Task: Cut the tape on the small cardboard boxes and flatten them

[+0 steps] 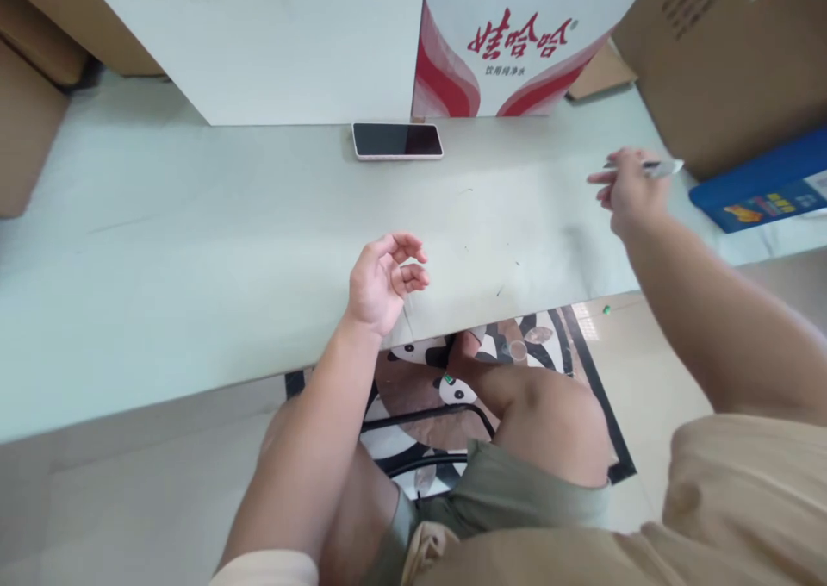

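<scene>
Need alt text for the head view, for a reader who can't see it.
The right hand holds a small slim object, too blurred to identify, over the right side of a pale table, while the left hand is loosely curled near the front edge. A phone lies beyond, by a white carton with red lettering.

The person's 2 arms reach forward, hands well apart. The left forearm [323,405] slants up and to the right; at its end the left hand [378,286] is empty, its fingers half curled and pointing right. The right forearm [704,289] angles up and to the left from the right side, and the right hand [633,185], farther forward and slightly blurred, has 1 finger pointing left, its grip closed.
</scene>
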`<state>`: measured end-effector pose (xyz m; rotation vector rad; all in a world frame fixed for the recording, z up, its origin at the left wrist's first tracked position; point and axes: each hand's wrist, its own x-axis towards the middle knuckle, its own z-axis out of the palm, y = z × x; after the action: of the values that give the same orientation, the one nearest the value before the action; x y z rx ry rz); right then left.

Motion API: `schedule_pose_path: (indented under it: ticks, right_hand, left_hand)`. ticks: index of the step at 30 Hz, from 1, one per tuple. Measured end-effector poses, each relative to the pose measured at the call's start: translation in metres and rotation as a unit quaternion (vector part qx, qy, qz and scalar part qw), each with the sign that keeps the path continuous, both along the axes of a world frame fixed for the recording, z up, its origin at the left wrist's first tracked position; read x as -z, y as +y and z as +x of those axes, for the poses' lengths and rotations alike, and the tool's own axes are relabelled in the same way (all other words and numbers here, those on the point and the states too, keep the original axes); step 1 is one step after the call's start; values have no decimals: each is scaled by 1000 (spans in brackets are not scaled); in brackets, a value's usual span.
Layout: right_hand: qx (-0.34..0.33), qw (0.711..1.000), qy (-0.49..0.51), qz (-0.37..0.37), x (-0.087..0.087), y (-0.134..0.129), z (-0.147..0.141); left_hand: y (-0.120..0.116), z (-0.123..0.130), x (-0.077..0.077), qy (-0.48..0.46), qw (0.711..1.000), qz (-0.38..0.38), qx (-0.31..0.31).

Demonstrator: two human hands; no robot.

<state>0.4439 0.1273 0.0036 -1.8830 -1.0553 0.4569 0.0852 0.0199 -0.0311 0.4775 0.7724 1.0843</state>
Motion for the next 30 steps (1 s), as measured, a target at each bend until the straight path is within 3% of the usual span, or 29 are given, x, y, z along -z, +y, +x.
schedule_pose_path:
  ticks: [3, 7, 12, 16, 20, 24, 27, 30]
  right_hand:
    - [30, 996, 76, -23, 7, -42, -39]
    - [-27, 998, 35, -50, -2, -70, -66]
    - [-187, 975, -85, -86, -14, -75, -97]
    - [-285, 936, -205, -19, -14, -62, -152]
    - [-377, 880, -281, 61, -6, -39, -233]
    - [-489, 823, -273, 92, -1, -11, -336]
    - [-547, 787, -269, 91, -11, 2, -426]
    - [-579, 747, -305, 115, -33, 6, -515]
  left_hand:
    - [-3, -1, -2, 8, 1000, 5, 14]
    - [-13, -10, -5, 5, 1000, 16, 10]
    - [-28, -36, -13, -25, 998, 22, -46]
    - [-38, -63, -21, -38, 996, 28, -81]
    - [-47, -93, -27, -63, 991, 34, -116]
    - [-51, -119, -32, -84, 978, 23, -190]
    - [-52, -134, -35, -105, 968, 10, -229]
    - [-50, -146, -36, -118, 961, 17, -249]
